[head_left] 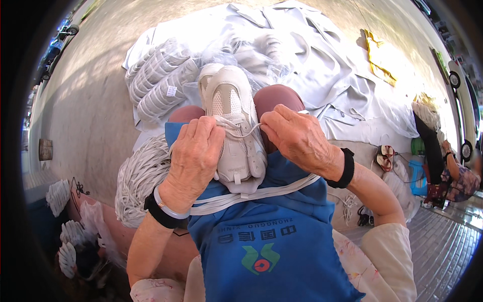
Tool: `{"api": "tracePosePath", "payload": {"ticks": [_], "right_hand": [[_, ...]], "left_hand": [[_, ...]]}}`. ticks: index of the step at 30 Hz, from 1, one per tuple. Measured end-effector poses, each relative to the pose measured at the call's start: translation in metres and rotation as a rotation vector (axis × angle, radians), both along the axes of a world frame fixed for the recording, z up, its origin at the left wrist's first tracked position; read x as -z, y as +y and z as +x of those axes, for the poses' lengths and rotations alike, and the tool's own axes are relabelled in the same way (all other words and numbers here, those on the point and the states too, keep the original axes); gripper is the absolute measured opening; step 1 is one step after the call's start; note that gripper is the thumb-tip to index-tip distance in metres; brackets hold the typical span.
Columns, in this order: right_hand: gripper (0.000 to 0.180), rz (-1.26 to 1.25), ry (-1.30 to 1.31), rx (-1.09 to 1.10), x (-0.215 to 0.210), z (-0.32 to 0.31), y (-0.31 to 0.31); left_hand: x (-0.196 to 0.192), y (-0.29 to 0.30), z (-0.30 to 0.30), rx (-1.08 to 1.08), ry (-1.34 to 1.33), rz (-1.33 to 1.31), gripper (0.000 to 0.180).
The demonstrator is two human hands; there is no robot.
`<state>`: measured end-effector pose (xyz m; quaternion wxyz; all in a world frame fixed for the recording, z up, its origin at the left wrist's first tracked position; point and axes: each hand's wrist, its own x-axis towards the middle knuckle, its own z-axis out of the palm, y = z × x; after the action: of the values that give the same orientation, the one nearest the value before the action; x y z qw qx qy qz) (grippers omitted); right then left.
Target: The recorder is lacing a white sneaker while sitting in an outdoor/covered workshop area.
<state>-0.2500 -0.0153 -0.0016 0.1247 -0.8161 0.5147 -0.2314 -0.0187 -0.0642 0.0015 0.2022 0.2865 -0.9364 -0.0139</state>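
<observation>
A white sneaker (232,100) with mesh panels rests on my lap between my knees, its toe pointing away from me. Another pale shoe edge shows behind its toe at the left. A white shoelace (240,132) crosses the lower eyelets. My left hand (195,158) is closed on the lace at the shoe's left side. On the right, my right hand (300,138) pinches the lace, which stretches slack toward the shoe's middle. The fingertips of my left hand are partly hidden. More flat white laces (254,195) lie across my blue apron (261,231).
A thick bundle of white laces (143,176) hangs by my left knee. Ahead, plastic-wrapped stacks of white shoe parts (166,80) lie on a pale sheet (327,65). A yellow sack (380,58) lies far right. Another person's arm (453,168) shows at the right edge.
</observation>
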Motion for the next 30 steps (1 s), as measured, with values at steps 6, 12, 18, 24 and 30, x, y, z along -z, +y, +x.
{"api": "tracePosePath", "payload": {"ticks": [6,12,18,24,30], "right_hand": [[0.008,0.042,0.092,0.136,0.005,-0.021,-0.018],[0.011,0.320,-0.319,0.204,-0.029,-0.019,0.000],[0.011,0.062,-0.067,0.263,-0.007,-0.018,0.002],[0.015,0.084,-0.177,0.487,-0.018,-0.040,-0.004],[0.012,0.331,-0.381,0.144,-0.013,-0.004,0.008]], "left_hand": [[0.005,0.000,0.006,-0.011,0.091,0.108,0.023],[0.002,0.011,0.009,-0.292,0.205,0.398,0.018],[0.003,0.014,0.007,-0.301,0.236,0.441,0.017],[0.011,0.011,0.011,-0.384,0.362,0.718,0.020],[0.009,0.014,0.003,-0.182,0.233,0.272,0.024]]}}
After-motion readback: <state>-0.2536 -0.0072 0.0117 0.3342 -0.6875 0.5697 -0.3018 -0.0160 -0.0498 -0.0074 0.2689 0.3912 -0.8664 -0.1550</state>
